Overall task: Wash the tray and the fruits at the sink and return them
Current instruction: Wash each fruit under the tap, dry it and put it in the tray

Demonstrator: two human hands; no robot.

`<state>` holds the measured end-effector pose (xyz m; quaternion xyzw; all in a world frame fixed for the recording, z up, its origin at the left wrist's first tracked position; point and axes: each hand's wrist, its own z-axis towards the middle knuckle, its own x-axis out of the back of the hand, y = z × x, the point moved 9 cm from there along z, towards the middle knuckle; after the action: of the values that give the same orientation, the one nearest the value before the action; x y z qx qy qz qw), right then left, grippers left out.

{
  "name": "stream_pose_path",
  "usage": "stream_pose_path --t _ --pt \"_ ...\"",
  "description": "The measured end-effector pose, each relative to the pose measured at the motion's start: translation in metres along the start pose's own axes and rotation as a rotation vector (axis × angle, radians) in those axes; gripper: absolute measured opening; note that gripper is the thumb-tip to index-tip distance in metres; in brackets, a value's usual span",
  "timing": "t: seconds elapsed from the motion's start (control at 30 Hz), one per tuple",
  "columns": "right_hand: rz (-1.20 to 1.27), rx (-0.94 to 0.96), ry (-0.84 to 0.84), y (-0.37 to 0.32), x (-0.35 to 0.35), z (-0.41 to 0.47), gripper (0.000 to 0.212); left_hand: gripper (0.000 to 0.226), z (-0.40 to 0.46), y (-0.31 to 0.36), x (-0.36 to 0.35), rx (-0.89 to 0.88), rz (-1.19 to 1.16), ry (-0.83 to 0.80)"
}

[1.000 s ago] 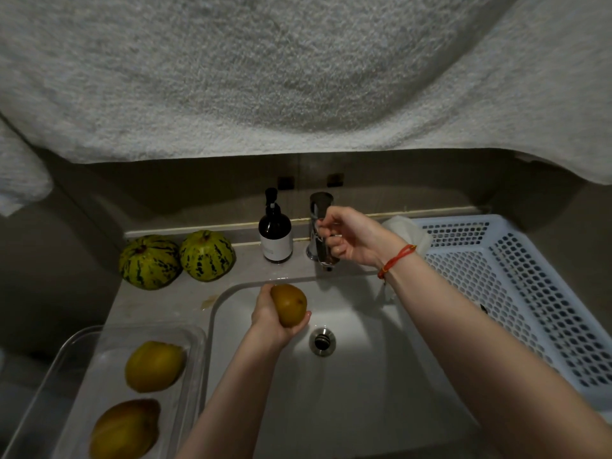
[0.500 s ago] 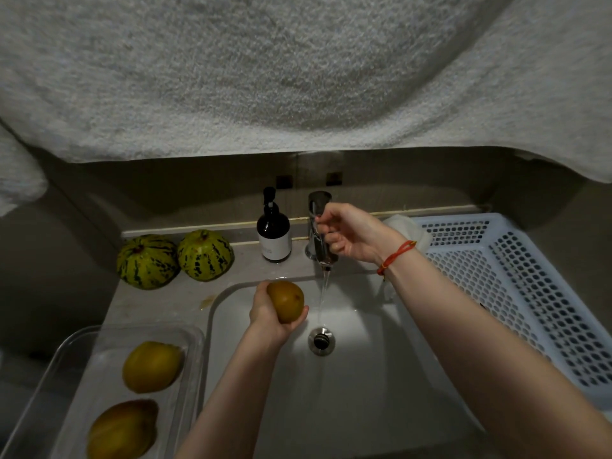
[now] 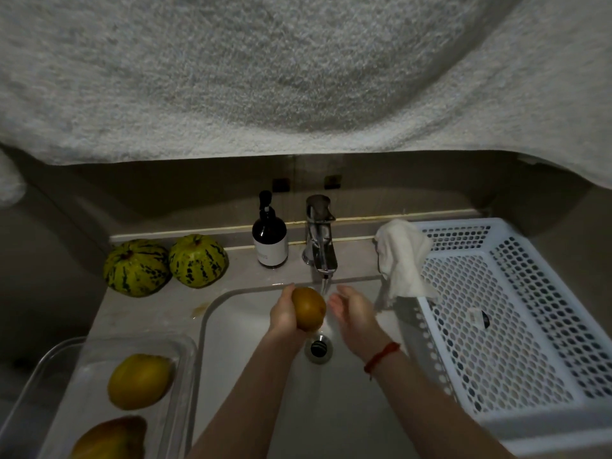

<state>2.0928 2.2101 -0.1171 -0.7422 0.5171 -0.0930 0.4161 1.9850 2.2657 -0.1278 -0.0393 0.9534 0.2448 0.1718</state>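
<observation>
Head view has our left hand (image 3: 284, 315) wrapped round the wet brownish-yellow round fruit (image 3: 308, 309), right hand (image 3: 351, 313) loose beside it, so we reckon it could slip into the white sink (image 3: 231, 326).

A pale grey terry towel (image 3: 298, 71) is seen draped across the whole upper view. Below it, a dim brownish wall (image 3: 198, 183) is shown in shadow, with two small dark square fittings (image 3: 281, 184) set into it. A light stone countertop (image 3: 145, 309) is lit faintly, a thin raised ledge (image 3: 205, 230) being carried along its back edge. The room is kept in low light throughout.
</observation>
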Motion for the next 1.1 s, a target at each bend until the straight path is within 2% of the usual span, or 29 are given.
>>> stream_pose_path --t 0.07,0.2,0.27,0.4,0.47,0.5,0.57,0.63,0.7,0.83,0.93,1.0,1.1 --pt "-0.163 -0.005 -0.05 0.015 -0.02 -0.001 0.012 0.022 0.004 0.0 -0.01 -0.11 0.106 -0.037" --pt "-0.44 0.139 0.077 0.004 -0.028 0.004 0.02 0.025 0.012 0.008 -0.017 -0.285 0.188 -0.046" --pt "-0.487 0.161 0.092 -0.002 -0.029 0.009 0.013 0.026 0.01 0.016 -0.022 -0.412 0.261 -0.065" --pt "-0.57 0.19 -0.004 -0.006 -0.035 0.014 0.013 0.026 -0.003 0.038 -0.032 -0.73 0.561 -0.087" --pt "-0.598 0.242 0.053 -0.007 -0.028 0.013 0.026 0.024 -0.003 0.043 -0.039 -0.781 0.7 -0.102" --pt "-0.608 0.309 0.106 -0.012 -0.024 0.009 0.031 0.025 -0.001 0.044 -0.043 -0.766 0.735 -0.114" --pt "-0.621 0.502 0.165 -0.025 -0.019 -0.003 0.035 0.023 0.003 0.041 -0.051 -0.618 0.68 -0.161" --pt "-0.62 0.595 0.119 -0.03 -0.015 -0.011 0.033 0.021 0.01 0.034 -0.057 -0.432 0.682 -0.163" --pt "-0.612 0.583 0.043 -0.025 -0.011 -0.014 0.03 0.018 0.012 0.027 -0.065 -0.328 0.728 -0.183" --pt "-0.547 0.62 0.04 -0.022 0.002 -0.015 0.019 0.019 0.007 0.023 -0.075 -0.325 0.69 -0.215" --pt "-0.411 0.549 0.04 -0.021 0.003 -0.008 0.019 0.015 0.005 0.013 -0.071 -0.271 0.57 -0.195" --pt "-0.383 0.473 0.066 -0.022 0.001 0.002 0.018 0.026 0.006 0.005 -0.059 -0.209 0.44 -0.162" --pt "-0.398 0.419 0.101 -0.024 -0.008 0.012 0.005 0.034 0.005 -0.004 -0.048 -0.124 0.301 -0.226"
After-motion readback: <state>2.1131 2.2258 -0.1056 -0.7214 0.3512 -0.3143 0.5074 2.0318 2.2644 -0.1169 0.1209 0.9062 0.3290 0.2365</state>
